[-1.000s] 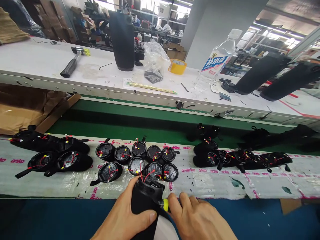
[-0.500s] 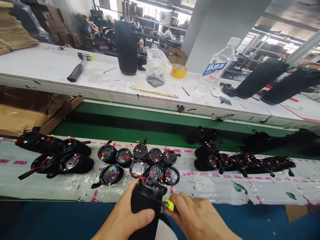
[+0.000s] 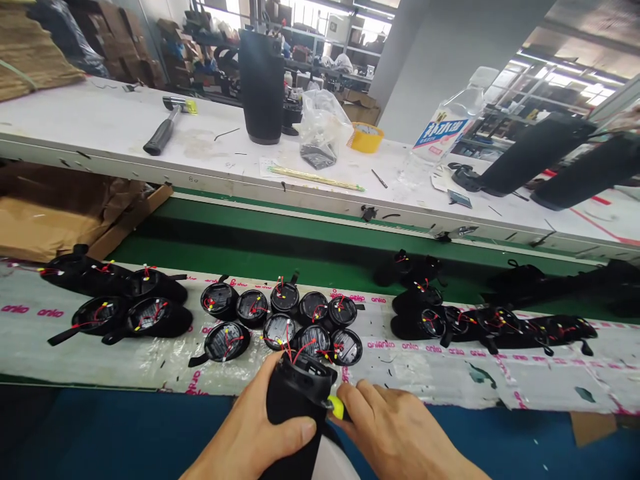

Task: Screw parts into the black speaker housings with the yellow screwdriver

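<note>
Near bench edge, left hand clasps black cylinder; right hand pinches yellow tool.

Yellow tool closer against black housing

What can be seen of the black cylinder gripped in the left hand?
The black cylinder looks fabric-covered, with an open top end where red wires stick out. It stands roughly upright at the near edge of the plastic-covered bench. The left hand wraps its side; the right hand holds a yellow-tipped tool against its rim.
</note>
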Tool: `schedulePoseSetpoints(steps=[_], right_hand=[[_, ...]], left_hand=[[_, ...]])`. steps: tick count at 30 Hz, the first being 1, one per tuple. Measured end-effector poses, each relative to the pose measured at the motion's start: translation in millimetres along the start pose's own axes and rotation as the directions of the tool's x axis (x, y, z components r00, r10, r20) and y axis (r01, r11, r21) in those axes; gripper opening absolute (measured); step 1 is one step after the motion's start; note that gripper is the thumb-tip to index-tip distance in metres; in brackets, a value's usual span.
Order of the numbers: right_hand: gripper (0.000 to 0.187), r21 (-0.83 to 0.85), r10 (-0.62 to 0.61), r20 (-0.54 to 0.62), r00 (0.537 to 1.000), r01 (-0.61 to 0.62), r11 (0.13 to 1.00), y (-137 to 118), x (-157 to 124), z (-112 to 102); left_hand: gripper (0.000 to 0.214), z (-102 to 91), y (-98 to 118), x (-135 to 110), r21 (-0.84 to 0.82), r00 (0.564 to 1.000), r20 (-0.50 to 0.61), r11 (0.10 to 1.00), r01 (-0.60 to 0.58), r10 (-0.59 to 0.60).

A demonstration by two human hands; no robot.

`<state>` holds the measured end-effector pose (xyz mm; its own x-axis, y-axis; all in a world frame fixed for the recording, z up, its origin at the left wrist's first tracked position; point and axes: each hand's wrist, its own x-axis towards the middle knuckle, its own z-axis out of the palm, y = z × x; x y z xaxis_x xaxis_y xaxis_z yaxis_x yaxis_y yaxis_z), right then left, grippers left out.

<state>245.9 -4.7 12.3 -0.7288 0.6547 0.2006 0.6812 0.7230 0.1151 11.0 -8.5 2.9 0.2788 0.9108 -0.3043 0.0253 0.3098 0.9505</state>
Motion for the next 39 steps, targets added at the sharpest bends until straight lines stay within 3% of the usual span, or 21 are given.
schedulePoseSetpoints(steps=[5, 9, 13, 17, 21, 26, 31, 39], right_hand=[[0.006, 0.025, -0.006, -0.021, 1.000, 0.007, 1.000, 1.3, 0.8, -1.8], [0.026, 0.085, -0.006, -0.064, 0.998, 0.011, 0.996, 4.1, 2.1, -0.4], [0.029, 0.110, -0.031, -0.088, 0.996, 0.041, 0.993, 5.4, 2.4, 0.6], [0.005, 0.065, 0.016, -0.029, 0.999, -0.014, 0.998, 1.5, -0.5, 0.8], [0.033, 0.018, 0.057, 0.009, 0.998, -0.057, 0.998, -4.3, -4.5, 0.0], [0.035, -0.026, 0.094, 0.035, 0.995, -0.093, 0.995, -9.3, -9.1, -1.9], [0.036, -0.053, 0.115, 0.048, 0.992, -0.113, 0.992, -12.4, -11.0, -1.5], [0.008, 0.036, 0.078, -0.059, 0.995, -0.076, 0.996, -12.0, -1.5, -0.8]], left_hand=[[0.071, 0.6, 2.3, 0.5, -0.032, 0.998, 0.056, 0.999, -0.014, 0.016], [0.073, -0.5, 0.6, 1.3, -0.040, 0.996, 0.083, 0.999, -0.014, 0.018], [0.075, -0.9, 0.4, 1.8, -0.049, 0.995, 0.098, 0.999, -0.002, 0.007], [0.074, -0.2, 1.5, 1.4, -0.012, 0.997, 0.071, 1.000, -0.011, 0.011], [0.075, 2.8, 2.3, -2.8, 0.029, 1.000, 0.009, 1.000, 0.006, -0.007], [0.078, 8.0, 5.5, -8.3, 0.102, 0.989, -0.128, 0.992, 0.080, -0.067], [0.075, 10.2, 6.2, -8.2, 0.107, 0.990, -0.128, 0.991, 0.080, -0.066], [0.076, 6.3, 1.7, -9.5, 0.074, 0.992, -0.127, 0.997, 0.025, -0.016]])
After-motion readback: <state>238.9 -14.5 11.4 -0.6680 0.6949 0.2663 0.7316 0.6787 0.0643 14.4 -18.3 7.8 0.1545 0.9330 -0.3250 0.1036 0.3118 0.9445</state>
